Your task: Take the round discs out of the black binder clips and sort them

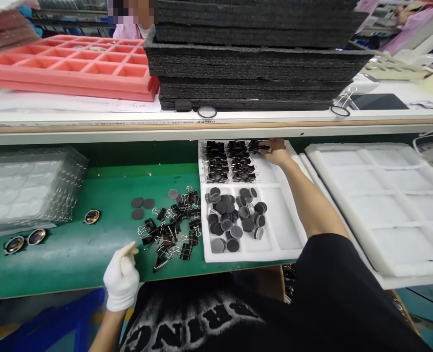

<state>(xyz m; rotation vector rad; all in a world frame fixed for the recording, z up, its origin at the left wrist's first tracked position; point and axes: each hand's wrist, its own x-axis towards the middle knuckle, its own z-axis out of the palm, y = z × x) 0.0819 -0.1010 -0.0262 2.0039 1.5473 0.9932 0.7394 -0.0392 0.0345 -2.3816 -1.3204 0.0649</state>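
Observation:
My right hand [274, 150] reaches to the top of a white foam tray [285, 220], its fingers closed on a black binder clip [262, 147]. Beside it, rows of black binder clips [215, 161] fill the tray's upper part. Dark round discs [226, 208] lie in the lower compartments. My left hand [122, 274], in a white glove, is near the green table's front edge, fingers pressed together; whether something small is between them is hidden. To its right is a loose pile of binder clips [170, 225] on the green table [110, 195].
Clear plastic trays [22, 186] are stacked at the left, near round framed lenses [36, 236]. White foam trays [378, 195] lie at the right. Behind the shelf edge [128, 128] stand black foam trays [256, 63] and red trays [70, 66]. A person [128, 27] is beyond.

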